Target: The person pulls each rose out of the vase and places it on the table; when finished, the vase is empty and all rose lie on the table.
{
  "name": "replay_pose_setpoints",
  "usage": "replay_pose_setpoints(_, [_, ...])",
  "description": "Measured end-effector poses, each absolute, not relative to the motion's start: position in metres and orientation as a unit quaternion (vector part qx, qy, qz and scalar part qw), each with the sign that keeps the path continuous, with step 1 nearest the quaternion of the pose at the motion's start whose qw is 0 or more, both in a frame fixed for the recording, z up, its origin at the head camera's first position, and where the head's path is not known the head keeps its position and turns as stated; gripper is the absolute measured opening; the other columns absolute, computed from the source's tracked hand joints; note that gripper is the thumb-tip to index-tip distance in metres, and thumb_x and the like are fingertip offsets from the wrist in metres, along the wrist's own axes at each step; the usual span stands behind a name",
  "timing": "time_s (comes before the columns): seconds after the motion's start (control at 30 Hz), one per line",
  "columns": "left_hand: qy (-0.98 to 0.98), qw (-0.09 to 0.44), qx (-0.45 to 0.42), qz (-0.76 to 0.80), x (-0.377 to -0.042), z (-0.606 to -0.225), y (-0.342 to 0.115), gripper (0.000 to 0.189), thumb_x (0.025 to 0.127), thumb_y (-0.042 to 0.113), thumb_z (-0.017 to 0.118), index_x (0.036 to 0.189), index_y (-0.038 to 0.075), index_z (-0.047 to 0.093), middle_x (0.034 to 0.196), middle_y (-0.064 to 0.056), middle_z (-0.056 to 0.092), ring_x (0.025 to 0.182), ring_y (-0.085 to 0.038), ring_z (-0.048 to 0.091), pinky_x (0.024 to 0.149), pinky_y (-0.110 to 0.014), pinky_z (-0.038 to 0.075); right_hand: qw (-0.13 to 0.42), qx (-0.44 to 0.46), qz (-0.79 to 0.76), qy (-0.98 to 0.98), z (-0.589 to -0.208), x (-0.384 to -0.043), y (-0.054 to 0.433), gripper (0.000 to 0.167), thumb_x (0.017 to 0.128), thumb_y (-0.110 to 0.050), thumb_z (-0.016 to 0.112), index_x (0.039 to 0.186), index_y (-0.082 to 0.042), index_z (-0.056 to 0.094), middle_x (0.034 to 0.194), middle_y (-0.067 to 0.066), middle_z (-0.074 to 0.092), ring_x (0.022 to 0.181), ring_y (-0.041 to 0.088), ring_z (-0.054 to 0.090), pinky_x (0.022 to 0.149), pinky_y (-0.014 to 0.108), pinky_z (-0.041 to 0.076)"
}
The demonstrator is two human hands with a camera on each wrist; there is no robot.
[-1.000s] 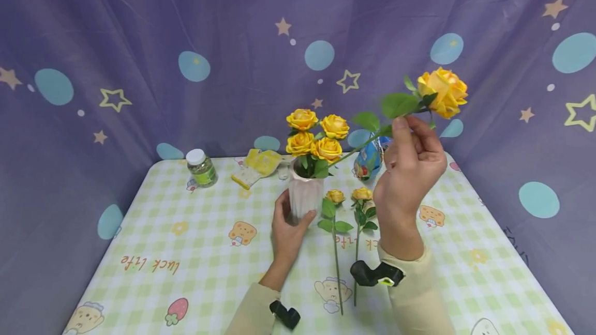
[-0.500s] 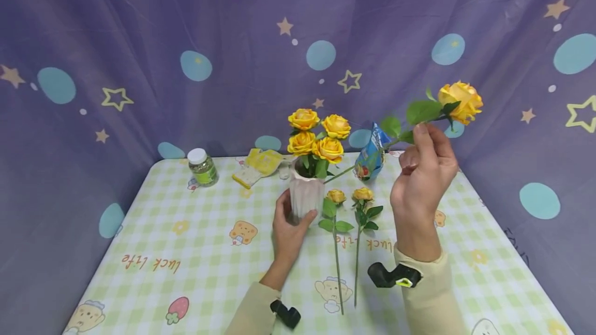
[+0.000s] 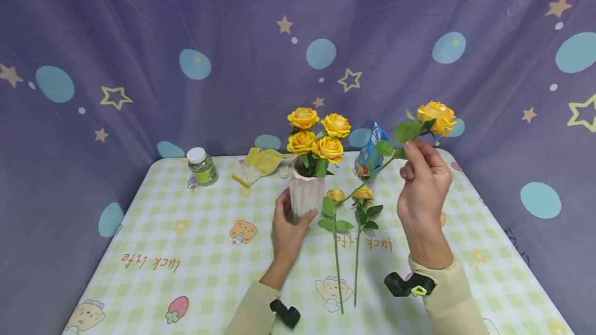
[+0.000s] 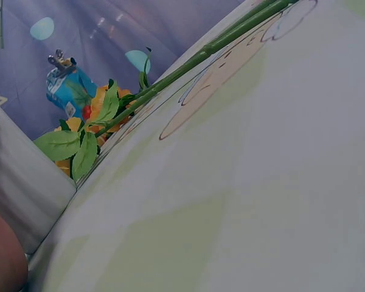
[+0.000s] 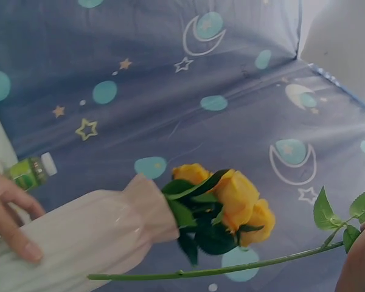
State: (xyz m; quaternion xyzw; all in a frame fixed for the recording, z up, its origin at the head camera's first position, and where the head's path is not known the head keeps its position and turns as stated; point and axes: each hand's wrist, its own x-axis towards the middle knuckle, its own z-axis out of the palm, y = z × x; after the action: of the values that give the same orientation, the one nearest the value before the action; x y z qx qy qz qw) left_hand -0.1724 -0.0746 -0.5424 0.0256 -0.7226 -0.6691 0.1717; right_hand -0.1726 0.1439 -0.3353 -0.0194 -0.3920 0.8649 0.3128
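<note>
My left hand grips the lower part of a white fluted vase, thumb across its front. Several yellow roses stand upright in the vase, heads bunched above the rim. Right of it, my right hand pinches a single yellow rose by the stem just under its leaves. That rose tilts, head up to the right, and its long bare stem slants down toward the vase, passing outside it. Two more yellow roses, one left and one right, lie on the tablecloth between my hands.
A white-lidded jar stands at the back left. Nearer the vase lies a yellow and white glove. Behind the lying roses is a blue bag, closed with a clip. A patterned curtain hangs behind the table.
My right hand has moved right and then lower with its rose; the stem's lower end has swung from beside the vase rim down over the lying roses. My left hand stays on the vase.
</note>
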Motion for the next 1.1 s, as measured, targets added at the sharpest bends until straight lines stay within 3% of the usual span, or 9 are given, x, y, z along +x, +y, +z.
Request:
replay_pose_setpoints(0.13, [-0.726,0.172,0.025,-0.666,-0.172,-0.542,-0.075,0.081,0.091,0.026,0.095,0.16,0.016,0.053,0.159,-0.007,0.061,0.147,-0.029,0.057,0.127,-0.056,0.04,0.288,-0.033,0.859,-0.422,-0.345,-0.173,0.148,0.019,0.102,0.007,0.07,0.09,-0.003,0.081,0.087,0.002,0.064,0.063,0.011,0.042,0.06,0.022,0.039])
replay_pose_setpoints(0.4, [-0.72,0.166,0.034,-0.673,-0.172,-0.541,-0.074,0.08,0.089,0.025,0.096,0.158,0.018,0.055,0.158,-0.007,0.062,0.146,-0.03,0.057,0.128,-0.057,0.039,0.198,-0.046,0.845,-0.494,-0.361,-0.172,0.154,0.022,0.106,0.003,0.069,0.093,-0.009,0.082,0.096,-0.001,0.072,0.087,0.012,0.065,0.07,0.024,0.053])
replay_pose_setpoints(0.63, [-0.711,0.167,0.034,-0.682,-0.173,-0.542,-0.074,0.08,0.089,0.02,0.096,0.158,0.018,0.055,0.158,-0.009,0.061,0.147,-0.031,0.057,0.128,-0.057,0.037,0.173,-0.056,0.817,-0.548,-0.374,-0.17,0.159,0.02,0.105,0.003,0.072,0.095,-0.011,0.083,0.1,-0.002,0.073,0.094,0.013,0.068,0.074,0.025,0.059])
replay_pose_setpoints(1.1, [-0.718,0.172,0.03,-0.673,-0.172,-0.543,-0.074,0.079,0.09,0.023,0.096,0.158,0.018,0.055,0.157,-0.007,0.062,0.145,-0.03,0.058,0.127,-0.058,0.039,0.164,-0.097,0.756,-0.627,-0.399,-0.166,0.184,0.011,0.102,-0.003,0.078,0.098,-0.011,0.084,0.094,-0.004,0.078,0.085,0.012,0.07,0.066,0.022,0.059])
